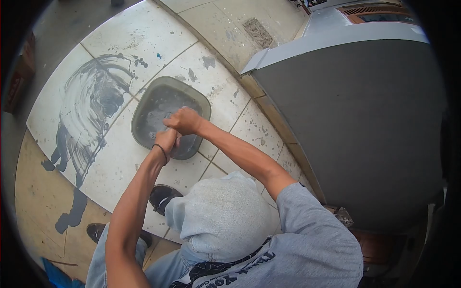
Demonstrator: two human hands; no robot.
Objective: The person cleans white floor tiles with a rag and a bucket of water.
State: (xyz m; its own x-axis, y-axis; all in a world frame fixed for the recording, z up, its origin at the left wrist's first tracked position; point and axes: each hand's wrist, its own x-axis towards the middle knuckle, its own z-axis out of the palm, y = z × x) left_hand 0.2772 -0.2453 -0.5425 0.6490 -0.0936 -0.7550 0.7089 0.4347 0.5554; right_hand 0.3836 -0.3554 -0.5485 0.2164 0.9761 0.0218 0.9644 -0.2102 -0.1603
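Note:
A grey-green basin [205, 100] stands on the tiles, holding cloudy grey water [156, 102] with bubbles on top. Over it, both of my hands are closed and pressed against each other. My left hand [166, 139], below a dark wristband [160, 151], is the nearer one. My right hand [185, 120] is clenched just beyond it, near the basin's middle. Whatever is squeezed between them is mostly hidden by the fingers; I cannot make out its kind.
Left of the basin, wet grey paint [103, 91] is smeared across white tiles [149, 29]. A dark grey wall panel [350, 125] rises on the right. My shoe [163, 197] is close to the basin's near side. A blue item [55, 273] lies at lower left.

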